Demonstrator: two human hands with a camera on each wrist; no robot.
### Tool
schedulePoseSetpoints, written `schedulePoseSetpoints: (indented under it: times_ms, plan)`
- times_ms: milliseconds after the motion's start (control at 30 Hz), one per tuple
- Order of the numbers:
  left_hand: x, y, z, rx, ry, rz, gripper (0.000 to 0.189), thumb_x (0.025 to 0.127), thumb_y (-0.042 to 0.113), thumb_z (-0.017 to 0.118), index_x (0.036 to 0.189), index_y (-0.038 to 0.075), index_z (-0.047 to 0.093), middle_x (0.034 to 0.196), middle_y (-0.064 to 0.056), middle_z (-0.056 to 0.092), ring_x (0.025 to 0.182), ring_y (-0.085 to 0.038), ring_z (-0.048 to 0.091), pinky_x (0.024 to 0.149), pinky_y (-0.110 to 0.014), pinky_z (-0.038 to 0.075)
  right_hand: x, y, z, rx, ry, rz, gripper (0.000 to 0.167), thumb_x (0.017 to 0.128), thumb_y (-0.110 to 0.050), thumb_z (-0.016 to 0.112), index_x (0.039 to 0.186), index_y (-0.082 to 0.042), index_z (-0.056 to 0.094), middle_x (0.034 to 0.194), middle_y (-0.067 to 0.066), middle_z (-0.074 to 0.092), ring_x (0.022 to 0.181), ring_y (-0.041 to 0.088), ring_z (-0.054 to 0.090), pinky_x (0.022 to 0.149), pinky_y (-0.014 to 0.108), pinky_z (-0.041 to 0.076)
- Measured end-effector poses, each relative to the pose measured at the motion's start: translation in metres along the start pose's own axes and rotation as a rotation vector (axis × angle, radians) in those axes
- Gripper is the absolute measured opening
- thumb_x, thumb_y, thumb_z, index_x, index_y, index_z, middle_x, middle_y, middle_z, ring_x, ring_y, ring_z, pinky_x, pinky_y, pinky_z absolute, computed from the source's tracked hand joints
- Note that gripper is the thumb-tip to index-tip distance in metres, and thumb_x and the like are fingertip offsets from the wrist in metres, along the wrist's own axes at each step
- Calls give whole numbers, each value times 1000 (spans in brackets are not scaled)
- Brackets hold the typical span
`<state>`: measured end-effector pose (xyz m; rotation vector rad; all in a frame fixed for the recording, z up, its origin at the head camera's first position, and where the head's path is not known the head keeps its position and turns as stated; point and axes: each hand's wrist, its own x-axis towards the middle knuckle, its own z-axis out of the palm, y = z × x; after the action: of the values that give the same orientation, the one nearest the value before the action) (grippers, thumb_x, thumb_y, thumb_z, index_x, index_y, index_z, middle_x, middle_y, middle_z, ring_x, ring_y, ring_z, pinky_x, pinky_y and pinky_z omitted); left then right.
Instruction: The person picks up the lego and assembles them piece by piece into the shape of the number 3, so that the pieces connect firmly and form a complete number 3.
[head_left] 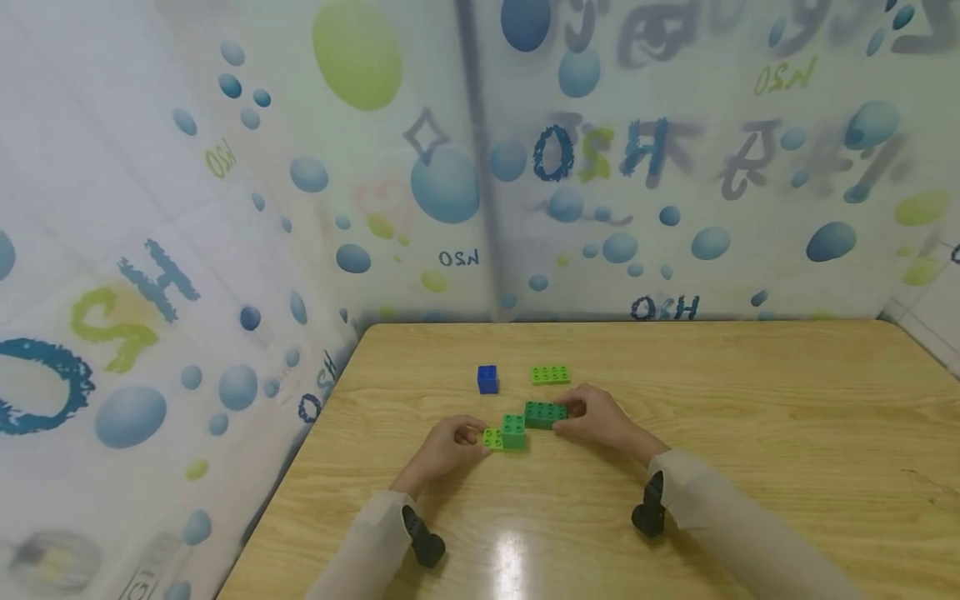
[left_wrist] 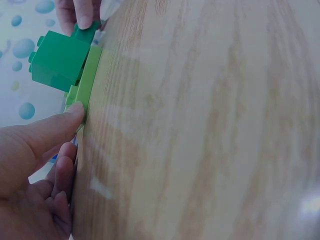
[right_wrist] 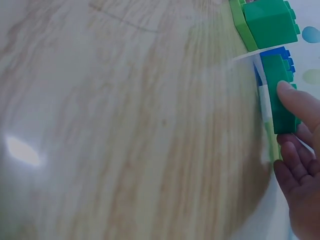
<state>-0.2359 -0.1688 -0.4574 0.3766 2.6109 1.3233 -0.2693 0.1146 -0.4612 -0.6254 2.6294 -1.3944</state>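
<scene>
My left hand (head_left: pixel 448 446) pinches the left end of a flat lime-green toy building brick (head_left: pixel 492 438) on the table. A taller green brick (head_left: pixel 513 432) sits on the right part of that lime one, its studs up. On the other side, my right hand (head_left: pixel 596 418) holds a long dark green brick (head_left: pixel 545 415) by its right end. In the right wrist view the thumb lies on the side of the dark green brick (right_wrist: pixel 277 102), and a gap separates it from the stacked pair. From the left wrist, the thumb shows against the lime brick (left_wrist: pixel 89 82).
Behind the hands stand a blue brick (head_left: pixel 487 380) and a flat lime-green brick (head_left: pixel 551 375) with studs up. The wooden table (head_left: pixel 735 400) ends at a wall covering (head_left: pixel 630 208) with bubble prints, at the back and left. Both wrists wear dark camera straps.
</scene>
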Motion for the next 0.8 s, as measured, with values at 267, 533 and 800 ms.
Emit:
schedulePoseSetpoints:
  times_ms: [267, 533, 800]
  plan:
    - [-2, 3, 0, -23, 5, 3, 33, 77, 9, 73, 108, 2, 62, 86, -8, 55, 75, -17, 49, 63, -29, 42, 1, -4, -3, 38, 2, -44, 43, 78, -27, 73, 113, -2, 63, 101, 6, 59, 87, 19, 55, 73, 34, 47]
    - [-1, 2, 0, -18, 6, 9, 33, 77, 9, 73, 107, 2, 63, 85, -8, 56, 74, -16, 49, 63, -29, 42, 2, -24, -7, 47, 11, -52, 43, 78, -31, 73, 113, -7, 64, 101, 3, 59, 92, 19, 55, 81, 39, 45]
    - [0, -1, 0, -7, -6, 11, 32, 78, 10, 73, 107, 3, 63, 86, -5, 56, 77, -16, 51, 66, -29, 43, 4, -38, -1, 32, -11, -112, 41, 79, -30, 72, 112, -5, 65, 100, 4, 59, 92, 23, 56, 81, 38, 46]
